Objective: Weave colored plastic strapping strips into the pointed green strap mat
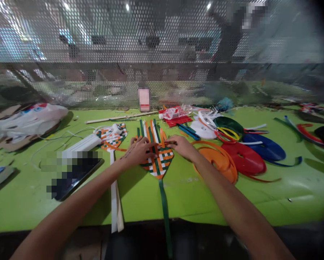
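Two hands (138, 150) (180, 145), two woven pieces (162, 162) (107, 134)

- Craft workshop, looks like
- Coils of coloured strip (244, 157) on green counter (199, 202)
- Orange-green-white woven piece (162, 164) on it too
- Perforated screen (162, 27) along back edge

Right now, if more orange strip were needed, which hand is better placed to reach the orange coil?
Probably the right hand: it is nearer the orange coil, while the left hand lies farther off, over the woven piece.

I'm seeing a perforated screen (162, 47) standing behind the green tabletop (197, 206) — bright lights (127, 7) are glaring up high.
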The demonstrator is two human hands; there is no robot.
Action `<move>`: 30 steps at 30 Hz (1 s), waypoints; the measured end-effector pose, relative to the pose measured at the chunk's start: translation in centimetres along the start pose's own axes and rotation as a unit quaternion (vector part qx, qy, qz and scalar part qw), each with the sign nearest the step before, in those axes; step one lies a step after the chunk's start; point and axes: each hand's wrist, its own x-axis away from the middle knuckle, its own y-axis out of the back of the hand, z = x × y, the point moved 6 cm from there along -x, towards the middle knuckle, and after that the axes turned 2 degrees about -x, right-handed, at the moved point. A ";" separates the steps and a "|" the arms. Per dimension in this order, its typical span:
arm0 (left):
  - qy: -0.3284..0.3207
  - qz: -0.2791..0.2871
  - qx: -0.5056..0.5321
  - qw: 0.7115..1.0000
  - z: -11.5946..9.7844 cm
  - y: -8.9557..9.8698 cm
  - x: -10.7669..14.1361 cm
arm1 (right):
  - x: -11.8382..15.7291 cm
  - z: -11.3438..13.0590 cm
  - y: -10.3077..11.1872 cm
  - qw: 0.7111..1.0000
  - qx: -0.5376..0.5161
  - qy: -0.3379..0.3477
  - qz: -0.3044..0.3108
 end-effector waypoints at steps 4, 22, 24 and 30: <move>-0.006 -0.008 -0.003 1.000 0.1 -0.4 0.1 | 0.3 -0.4 0.3 0.998 -0.039 -0.033 0.023; -0.045 -0.056 0.000 0.997 -1.2 -0.3 0.5 | 0.8 0.1 0.9 0.998 0.013 -0.056 0.038; -0.046 -0.063 -0.002 0.997 -1.3 -0.1 0.5 | 0.8 -0.1 0.8 0.998 0.019 -0.050 0.040; -0.051 -0.050 0.022 0.997 -1.4 -0.2 0.3 | 0.9 0.5 0.8 0.997 0.037 -0.045 0.052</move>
